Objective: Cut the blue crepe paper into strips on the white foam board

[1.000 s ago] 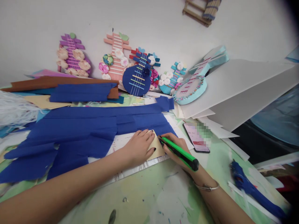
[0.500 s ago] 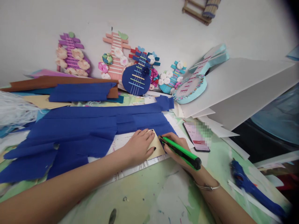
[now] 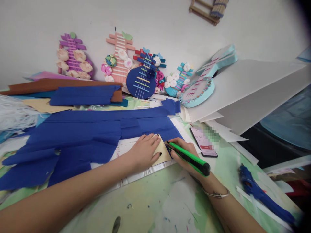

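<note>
My left hand (image 3: 144, 151) lies flat with its fingers stretched over a small cream card (image 3: 163, 154), pressing it down. In my right hand (image 3: 184, 149) is a green utility knife (image 3: 190, 158), held like a pen. The knife's tip is at the card's right edge, over a narrow strip of blue paper; the blade itself is too small to make out. Beneath the card lies a white board (image 3: 143, 174) with a marked front edge. Sheets of blue crepe paper (image 3: 80, 129) spread out to the left and behind my hands.
A phone (image 3: 203, 142) lies right of my hands, and a blue glue gun (image 3: 264, 197) farther right. Decorated paper lutes, one of them dark blue (image 3: 133, 81), lean on the wall. White string (image 3: 17, 111) is piled at left; large white sheets (image 3: 247, 90) stand at right.
Both hands and the knife stay almost in place at the card's right edge. The whole view has shifted very slightly.
</note>
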The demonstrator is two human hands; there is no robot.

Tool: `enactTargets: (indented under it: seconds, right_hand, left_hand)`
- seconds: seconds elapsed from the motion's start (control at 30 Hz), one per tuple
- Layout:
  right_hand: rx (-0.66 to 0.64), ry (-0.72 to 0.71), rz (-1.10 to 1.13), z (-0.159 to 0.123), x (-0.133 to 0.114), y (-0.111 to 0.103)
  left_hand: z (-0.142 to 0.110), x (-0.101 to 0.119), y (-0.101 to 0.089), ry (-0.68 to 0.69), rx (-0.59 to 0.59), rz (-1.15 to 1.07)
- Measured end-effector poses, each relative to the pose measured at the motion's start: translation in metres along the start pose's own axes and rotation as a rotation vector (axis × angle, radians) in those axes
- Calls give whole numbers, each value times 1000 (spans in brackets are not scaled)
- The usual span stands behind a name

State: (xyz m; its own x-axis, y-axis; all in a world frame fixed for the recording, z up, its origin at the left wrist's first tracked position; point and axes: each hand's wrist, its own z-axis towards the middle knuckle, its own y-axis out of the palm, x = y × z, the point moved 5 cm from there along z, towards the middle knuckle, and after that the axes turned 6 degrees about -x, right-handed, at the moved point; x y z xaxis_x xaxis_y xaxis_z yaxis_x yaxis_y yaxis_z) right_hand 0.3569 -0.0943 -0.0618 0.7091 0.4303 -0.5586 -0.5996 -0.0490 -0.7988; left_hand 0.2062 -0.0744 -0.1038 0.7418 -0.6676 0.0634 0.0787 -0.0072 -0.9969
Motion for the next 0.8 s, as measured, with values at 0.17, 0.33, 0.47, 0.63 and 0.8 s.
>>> enactTargets:
  seconds: [0.17,0.33,0.47,0.63,0.8]
  right_hand:
    - [-14,18,-4,-2,1,-2]
    - [-13,34,-44,-3,0,-3]
    - [-18,10,-42,-3,0,-2]
    - [-11,-21,-40,-4,-1,-3]
    - [-11,-24,-56,-4,-2,-4]
  left_hand:
    - [0,0,0,-7,-3,13]
    - [0,0,0,0,8,7]
    - [0,0,1,5,9,9]
    - [0,1,-1,14,24,9]
    - [0,2,-1,13,8,19]
